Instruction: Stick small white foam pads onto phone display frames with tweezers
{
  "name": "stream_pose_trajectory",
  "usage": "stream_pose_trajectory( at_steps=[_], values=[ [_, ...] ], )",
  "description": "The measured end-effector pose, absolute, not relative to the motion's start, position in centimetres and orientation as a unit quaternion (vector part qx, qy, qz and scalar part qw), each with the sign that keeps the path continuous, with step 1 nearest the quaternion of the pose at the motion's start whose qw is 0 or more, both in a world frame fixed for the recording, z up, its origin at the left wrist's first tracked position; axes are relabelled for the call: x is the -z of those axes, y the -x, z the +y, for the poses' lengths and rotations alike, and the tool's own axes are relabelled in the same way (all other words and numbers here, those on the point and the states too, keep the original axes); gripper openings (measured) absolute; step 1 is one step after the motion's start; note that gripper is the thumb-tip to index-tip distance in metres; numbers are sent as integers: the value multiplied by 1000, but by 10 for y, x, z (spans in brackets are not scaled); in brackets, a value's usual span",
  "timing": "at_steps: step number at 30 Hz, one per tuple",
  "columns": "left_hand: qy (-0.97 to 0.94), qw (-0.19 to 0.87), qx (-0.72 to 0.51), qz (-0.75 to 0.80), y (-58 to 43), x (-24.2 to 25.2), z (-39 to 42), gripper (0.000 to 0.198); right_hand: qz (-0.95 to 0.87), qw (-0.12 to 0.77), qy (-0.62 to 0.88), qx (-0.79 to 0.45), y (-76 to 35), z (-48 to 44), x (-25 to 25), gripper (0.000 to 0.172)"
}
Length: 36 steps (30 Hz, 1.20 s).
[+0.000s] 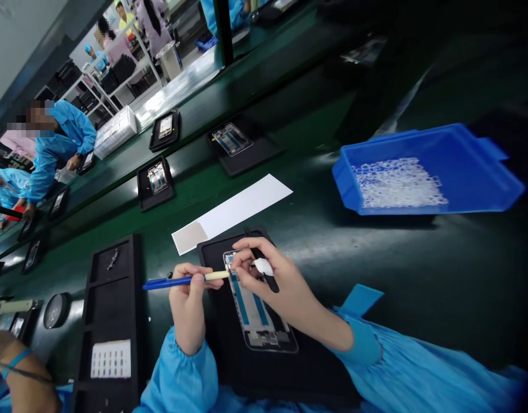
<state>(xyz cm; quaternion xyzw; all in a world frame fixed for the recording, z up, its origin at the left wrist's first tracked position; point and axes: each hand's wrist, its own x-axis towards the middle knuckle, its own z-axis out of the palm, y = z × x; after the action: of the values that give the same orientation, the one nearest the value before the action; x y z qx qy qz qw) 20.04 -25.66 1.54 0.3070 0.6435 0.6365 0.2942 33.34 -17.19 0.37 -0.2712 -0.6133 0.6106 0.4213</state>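
My left hand (189,307) is closed around a blue pen-like stick (173,282) with a cream end, its cream tip pointing right over the top of a phone frame (255,301). The frame has blue strips and lies in a black tray (223,344) in front of me. My right hand (285,281) pinches a slim black tool with a white wrap (263,266), fingertips close to the cream tip above the frame's upper end. Fingers hide the tool's working end, so I cannot tell its kind or whether it touches the frame.
A white strip of card (242,209) lies beyond the tray. At right stands a blue bin (474,172) of small white pieces. A black compartment tray (85,310) is at left, near a neighbour's arm (27,373). More phone trays (156,195) sit along the green bench.
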Motion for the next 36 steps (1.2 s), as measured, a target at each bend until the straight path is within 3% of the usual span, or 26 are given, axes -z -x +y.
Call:
stream_pose_trajectory(
  at_steps=[4, 7, 9, 12, 15, 18, 22, 26, 36],
  values=[
    [-279, 293, -656, 637, -199, -14, -253, 38, -608, 478, 350, -529, -364, -137, -2, 23],
    [-309, 276, -632, 655, -196, -16, -252, 32, -610, 522, 510, -310, -411, -88, 2, 21],
    [-336, 287, -603, 665, -195, -18, -249, 27, -623, 473, 591, -198, -443, -59, 7, 21],
    [-381, 313, -555, 670, -193, -18, -244, 21, -689, 365, 609, -148, -470, -39, 17, 24],
    [-418, 293, -528, 679, -193, -13, -239, 16, -722, 401, 553, -112, -460, -51, 23, 24],
    [-466, 227, -489, 701, -195, -8, -235, 12, -768, 449, 431, -148, -424, -80, 25, 17],
    [-552, 153, -404, 713, -197, -7, -229, 11, -833, 355, 303, -298, -382, -109, 27, 24],
    [-617, 126, -335, 701, -199, -11, -223, 11, -830, 308, 302, -353, -371, -116, 29, 29],
    [-673, 105, -265, 683, -201, -19, -214, 13, -813, 320, 291, -390, -370, -122, 36, 33]
  ],
)
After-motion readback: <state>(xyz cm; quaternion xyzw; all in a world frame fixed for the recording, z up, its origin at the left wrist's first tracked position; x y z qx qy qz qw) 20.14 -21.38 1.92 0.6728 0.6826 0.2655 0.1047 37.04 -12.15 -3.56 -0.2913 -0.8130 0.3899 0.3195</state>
